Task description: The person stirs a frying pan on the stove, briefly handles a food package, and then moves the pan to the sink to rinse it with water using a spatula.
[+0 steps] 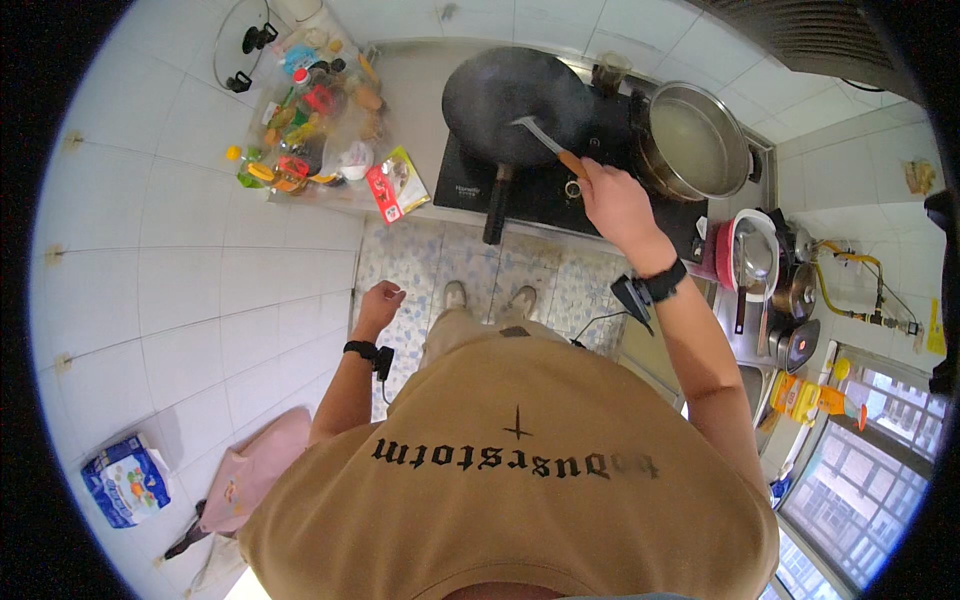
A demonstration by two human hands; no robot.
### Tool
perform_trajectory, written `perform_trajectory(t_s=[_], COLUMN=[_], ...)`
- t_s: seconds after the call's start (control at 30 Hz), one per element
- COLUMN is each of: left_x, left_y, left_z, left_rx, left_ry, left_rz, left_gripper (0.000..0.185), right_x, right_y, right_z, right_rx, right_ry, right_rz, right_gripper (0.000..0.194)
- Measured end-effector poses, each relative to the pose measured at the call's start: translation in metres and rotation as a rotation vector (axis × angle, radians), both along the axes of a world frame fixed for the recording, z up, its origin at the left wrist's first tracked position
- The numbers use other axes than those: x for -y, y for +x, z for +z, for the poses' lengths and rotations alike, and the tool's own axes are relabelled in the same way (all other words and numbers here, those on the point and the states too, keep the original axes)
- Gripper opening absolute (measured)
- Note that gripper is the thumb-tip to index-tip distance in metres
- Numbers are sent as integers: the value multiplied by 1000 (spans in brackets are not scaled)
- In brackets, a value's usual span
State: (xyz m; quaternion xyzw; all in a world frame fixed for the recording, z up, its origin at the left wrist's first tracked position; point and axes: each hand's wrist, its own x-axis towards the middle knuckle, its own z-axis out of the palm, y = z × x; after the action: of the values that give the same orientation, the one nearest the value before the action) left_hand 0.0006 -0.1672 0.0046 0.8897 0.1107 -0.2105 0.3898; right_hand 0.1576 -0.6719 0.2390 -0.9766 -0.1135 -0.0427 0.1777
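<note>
My right hand [616, 204] grips the wooden handle of a metal spatula [541, 135]. The spatula's head reaches into a black wok [480, 112] on the cooktop, where steam or smoke blurs what lies inside. The wok's dark handle [499, 206] points toward me over the counter edge. Low at my side, my left hand [381, 306] hangs above the floor, away from the counter. Its fingers are loosely curled, a small gap shows between thumb and fingers, and no held object is plain.
Right of the wok stands a steel pot [694, 139] of cloudy liquid. Seasoning bottles [319, 112] crowd the counter's left end, beside a red and white packet [397, 185]. A glass jar [611, 71] sits behind the black cooktop [469, 184]. Basins [754, 251] and pans [795, 292] line the right side.
</note>
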Motion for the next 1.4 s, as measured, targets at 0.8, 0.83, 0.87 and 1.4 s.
perform_trajectory(t_s=[0.8,0.83,0.87,1.4], left_x=[-151,-159,-165,-165], left_y=[-84,-82,-81,-30], left_z=[-69,-73,-76,-83], left_rx=[-334,-383,-381,-363], left_ry=[-200,-158,-247,-246], left_rz=[200,192,278,126], left_gripper=[33,32,32,34], right_x=[10,6,2,-28], right_y=[-47,-48,-48,-48], right_z=[25,24,22,-5], right_rx=[-205,-209,-206,-134], right_ry=[1225,1229,1230,849], right_rz=[-549,-554,-575,-478], right_gripper=[38,38,38,36])
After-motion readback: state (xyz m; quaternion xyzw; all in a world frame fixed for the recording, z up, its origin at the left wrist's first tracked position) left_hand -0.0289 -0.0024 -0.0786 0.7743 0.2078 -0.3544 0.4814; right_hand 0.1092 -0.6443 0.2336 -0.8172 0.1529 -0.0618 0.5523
